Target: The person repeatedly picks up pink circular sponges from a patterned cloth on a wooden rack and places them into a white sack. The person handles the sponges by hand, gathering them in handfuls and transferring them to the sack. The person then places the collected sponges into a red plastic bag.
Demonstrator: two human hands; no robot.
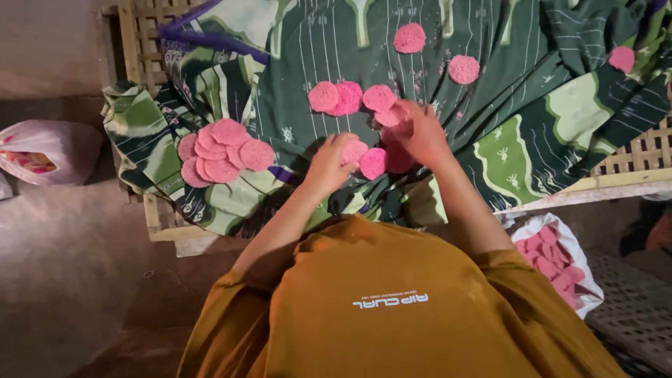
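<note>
Pink discs (374, 162), round and flat with a rough crumbly face, lie on a green patterned cloth (518, 91) spread over a slatted bamboo rack (640, 152). Both hands meet over a small cluster of these discs at the near middle of the cloth, directly in front of the person's body. The left hand (329, 164) rests palm down with its fingers curled onto one disc at the cluster's left side; whether it has actually gripped that disc cannot be told. The right hand (420, 133) lies just beyond and to the right, fingers bent over several overlapping discs, at least one pressed under its fingertips; a firm grasp is not shown. The two hands are almost touching, with the cluster between and beneath them.

Being round, the discs have no long axis, so direction alone matters. A row of discs (343, 98) sits just past the hands, nearer the right hand. A heaped pile (220, 154) lies to the left, nearer the left hand. Single discs (463, 68) lie farther away, up and to the right. A white bag of discs (553, 259) sits below the rack by the right elbow, and another bag (42, 150) lies on the floor far left.
</note>
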